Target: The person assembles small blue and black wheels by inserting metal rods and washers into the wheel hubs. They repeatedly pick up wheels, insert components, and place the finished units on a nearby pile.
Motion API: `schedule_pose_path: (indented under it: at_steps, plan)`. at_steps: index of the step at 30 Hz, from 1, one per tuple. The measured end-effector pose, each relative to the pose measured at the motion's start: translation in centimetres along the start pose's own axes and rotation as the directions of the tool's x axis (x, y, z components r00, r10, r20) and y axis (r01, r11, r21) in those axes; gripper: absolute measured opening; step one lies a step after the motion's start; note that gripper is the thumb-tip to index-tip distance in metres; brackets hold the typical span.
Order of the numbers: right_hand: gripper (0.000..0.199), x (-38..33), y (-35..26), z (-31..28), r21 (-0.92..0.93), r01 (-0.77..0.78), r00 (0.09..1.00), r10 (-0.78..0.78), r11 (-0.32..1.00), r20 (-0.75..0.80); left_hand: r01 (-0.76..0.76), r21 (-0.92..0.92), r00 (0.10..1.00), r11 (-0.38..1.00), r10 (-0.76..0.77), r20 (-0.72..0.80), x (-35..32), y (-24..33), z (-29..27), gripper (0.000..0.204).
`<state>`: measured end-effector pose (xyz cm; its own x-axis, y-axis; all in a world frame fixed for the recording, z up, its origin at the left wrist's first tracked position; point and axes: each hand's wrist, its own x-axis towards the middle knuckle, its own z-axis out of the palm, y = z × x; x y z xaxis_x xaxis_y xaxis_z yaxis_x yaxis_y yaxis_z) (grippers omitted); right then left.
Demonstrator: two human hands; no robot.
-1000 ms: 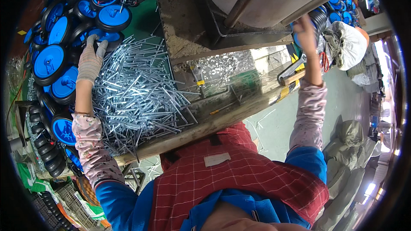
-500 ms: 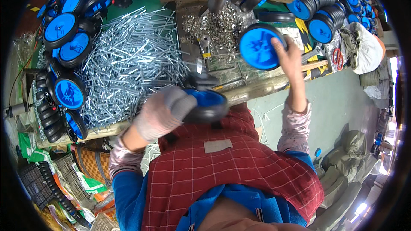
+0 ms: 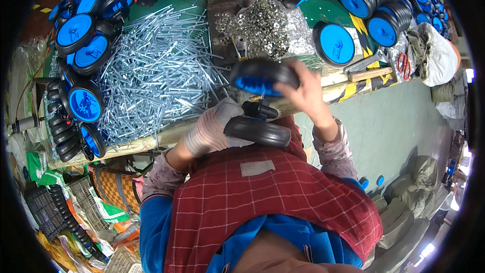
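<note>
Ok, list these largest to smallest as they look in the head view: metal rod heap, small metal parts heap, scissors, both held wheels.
1. Heap of metal rods
2. Heap of small metal parts
3. Upper wheel and lower wheel: too alike to rank, and nearness to the camera may mislead
4. Red scissors

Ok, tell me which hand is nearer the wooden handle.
Right. The right hand, on the upper wheel, is left of the wooden handle; the left hand, on the lower wheel, is farther left.
</note>
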<state>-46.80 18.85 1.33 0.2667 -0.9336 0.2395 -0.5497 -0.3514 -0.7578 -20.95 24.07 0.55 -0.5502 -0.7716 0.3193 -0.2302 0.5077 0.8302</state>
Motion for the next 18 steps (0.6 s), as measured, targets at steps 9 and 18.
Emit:
schedule_pose_path:
  at_steps: [9,18]
  plan:
    - [0.018,5.3,5.7,5.4,-0.108,0.073,0.996,-0.078,0.991,-0.041,-0.142,0.106,0.987,0.984,0.149,-0.066,-3.4,-4.5,-0.4,0.060]
    - [0.008,7.0,7.4,6.6,0.274,-0.286,0.953,0.303,0.918,-0.019,-0.075,-0.008,0.993,0.997,0.074,-0.089,-3.2,-4.8,-1.0,0.058]
